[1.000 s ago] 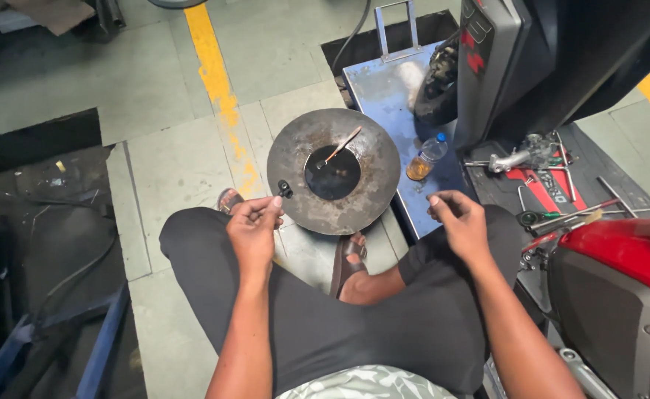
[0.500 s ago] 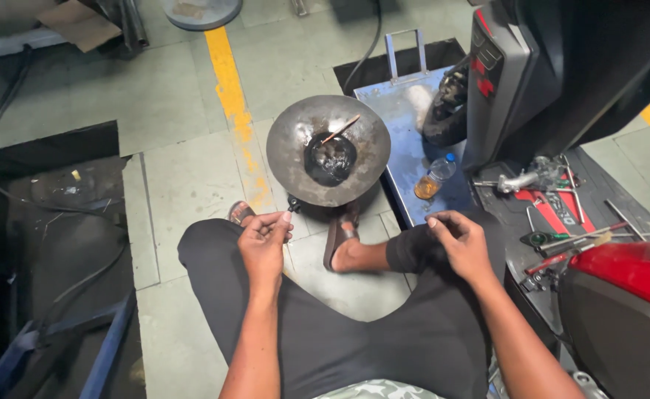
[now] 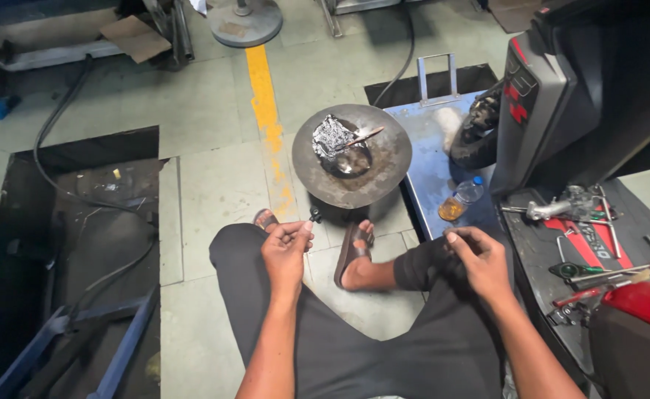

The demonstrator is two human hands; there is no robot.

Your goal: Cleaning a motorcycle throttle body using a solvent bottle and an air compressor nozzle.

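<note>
I sit on the floor with my legs in dark trousers. My left hand [image 3: 286, 251] is held above my left knee, its fingers pinched on a small dark bolt-like part [image 3: 314, 216] that sticks out past the fingertips. My right hand [image 3: 480, 260] hovers over my right knee with its fingers curled; whether it holds something small is hidden. Ahead of my feet lies a round metal pan [image 3: 384, 170] holding a crumpled silvery lump [image 3: 329, 136], dark liquid and a brush [image 3: 362, 137].
A blue steel plate [image 3: 432, 174] with a small bottle of amber liquid [image 3: 459, 200] lies right of the pan. Tools [image 3: 598, 270] are spread on a red and black mat by a motorcycle [image 3: 635, 325]. A floor pit [image 3: 66, 244] with hoses opens on the left.
The view has tilted up and drawn back, so the pan sits farther from me. Both hands stay over my knees, the left one still pinching the small part.
</note>
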